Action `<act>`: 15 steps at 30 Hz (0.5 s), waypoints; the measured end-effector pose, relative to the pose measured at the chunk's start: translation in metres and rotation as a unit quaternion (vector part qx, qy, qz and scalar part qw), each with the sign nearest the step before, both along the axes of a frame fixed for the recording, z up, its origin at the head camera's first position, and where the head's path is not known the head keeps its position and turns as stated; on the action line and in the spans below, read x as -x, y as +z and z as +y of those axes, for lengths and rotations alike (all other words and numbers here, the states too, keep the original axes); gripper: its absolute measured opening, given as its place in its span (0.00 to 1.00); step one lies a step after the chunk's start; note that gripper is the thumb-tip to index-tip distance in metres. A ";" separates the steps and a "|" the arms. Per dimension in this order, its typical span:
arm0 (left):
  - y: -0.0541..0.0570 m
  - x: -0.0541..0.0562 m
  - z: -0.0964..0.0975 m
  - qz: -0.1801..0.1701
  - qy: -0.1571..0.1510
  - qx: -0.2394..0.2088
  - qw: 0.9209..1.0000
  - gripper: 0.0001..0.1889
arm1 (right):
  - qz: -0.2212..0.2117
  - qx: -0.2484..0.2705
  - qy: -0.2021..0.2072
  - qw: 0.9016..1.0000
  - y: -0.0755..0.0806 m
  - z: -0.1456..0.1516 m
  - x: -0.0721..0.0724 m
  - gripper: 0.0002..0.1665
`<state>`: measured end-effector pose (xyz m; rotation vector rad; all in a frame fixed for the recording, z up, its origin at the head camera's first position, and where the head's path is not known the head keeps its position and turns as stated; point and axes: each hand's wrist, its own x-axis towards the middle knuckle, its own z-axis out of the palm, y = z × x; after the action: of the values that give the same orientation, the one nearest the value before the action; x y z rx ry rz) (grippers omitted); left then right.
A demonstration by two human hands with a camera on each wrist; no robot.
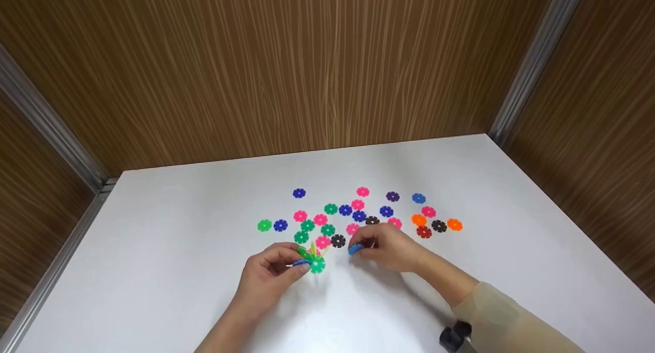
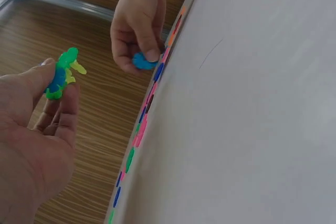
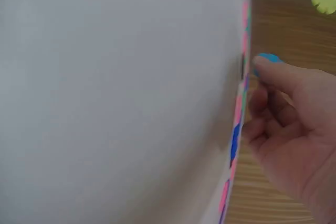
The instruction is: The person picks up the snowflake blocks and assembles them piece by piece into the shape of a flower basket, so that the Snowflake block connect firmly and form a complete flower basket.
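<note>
Between thumb and fingers, my left hand (image 1: 266,273) holds a small cluster of joined notched discs (image 2: 62,74) in green, yellow and blue. A green disc (image 1: 317,264) of that cluster faces up at the fingertips. To its right, my right hand (image 1: 391,248) pinches one blue notched disc (image 1: 355,249) by its edge. The two hands are apart, both raised above the table. In the left wrist view the blue disc (image 2: 144,61) shows under the right thumb. Part of the cluster is hidden by the left fingers.
Many loose notched discs lie flat on the white table (image 1: 169,250) beyond the hands, among them a pink disc (image 1: 363,192), an orange disc (image 1: 455,224) and a black disc (image 1: 338,241). Wood-grain panels (image 1: 307,71) stand behind and at both sides.
</note>
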<state>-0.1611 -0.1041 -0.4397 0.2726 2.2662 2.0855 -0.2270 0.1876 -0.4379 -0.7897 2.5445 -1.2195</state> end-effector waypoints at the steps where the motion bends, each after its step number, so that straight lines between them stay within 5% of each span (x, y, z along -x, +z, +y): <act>1: -0.001 0.000 0.001 -0.002 -0.001 -0.011 1.000 0.08 | -0.015 0.029 -0.008 0.999 0.003 -0.003 -0.006 0.09; 7: -0.003 -0.002 0.009 -0.017 -0.038 -0.080 0.996 0.23 | -0.044 0.166 -0.008 0.985 0.014 -0.025 -0.036 0.10; 15: -0.005 -0.006 0.010 -0.023 -0.086 -0.058 0.994 0.29 | -0.007 0.234 -0.006 0.972 0.007 -0.032 -0.047 0.08</act>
<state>-0.1555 -0.0942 -0.4451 0.4056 2.0205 2.1134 -0.1804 0.1552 -0.4305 -0.8475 2.2738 -1.8561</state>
